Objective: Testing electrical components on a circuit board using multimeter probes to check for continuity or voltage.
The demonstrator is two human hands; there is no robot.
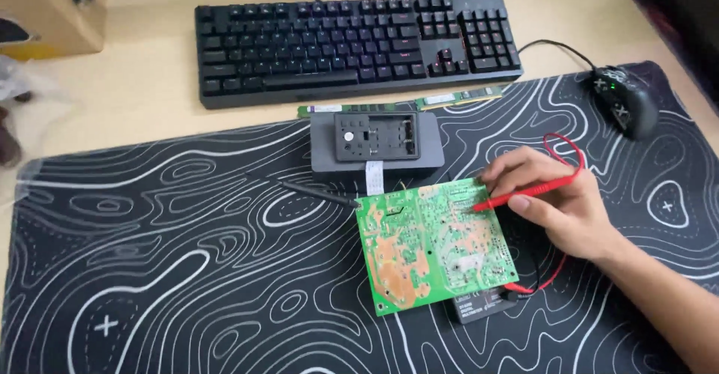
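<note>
The right hand (558, 198) comes in from five o'clock, forearm slanting across the mat, fingers pinched around a red multimeter probe (524, 192) held like a pen. The probe's tip rests on the upper right part of a green circuit board (434, 243), which lies solder side up at the middle of the black, white-lined desk mat (172, 269). A red lead (563, 146) loops from the probe at twelve o'clock of the hand. The left hand is out of view. A black probe (314, 190) lies at ten o'clock of the board, touching its corner. A dark multimeter (479, 308) peeks from under the board at five o'clock. At twelve o'clock sit a grey box (374, 143), RAM sticks (457, 98), and a keyboard (356, 41) on the counter (142, 82); a mouse (625, 98) lies at two o'clock.
</note>
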